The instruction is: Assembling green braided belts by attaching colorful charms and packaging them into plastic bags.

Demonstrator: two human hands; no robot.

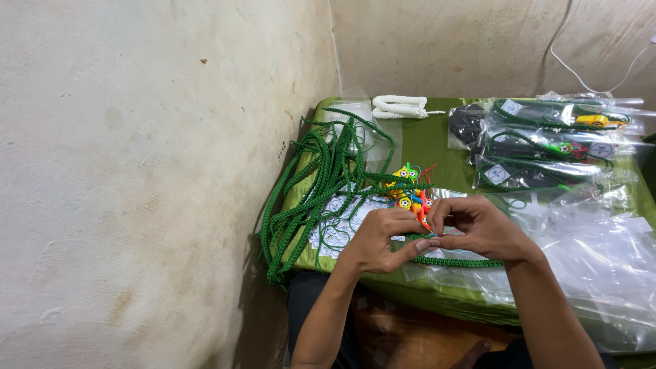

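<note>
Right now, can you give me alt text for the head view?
Two bare hands, left hand and right hand, meet over a green table, pinching a green braided cord beside small colourful charms. A heap of green cords lies left; bagged cords lie right.

A small home workshop: stained bare walls (pixel 137 171), a green-covered table (pixel 430 140) heaped with cords (pixel 321 178) and packed bags (pixel 547 147).

Both forearms rise from the bottom edge; left hand (pixel 380 239) and right hand (pixel 478 225) meet mid-frame, fingertips curled and pinched together.
</note>
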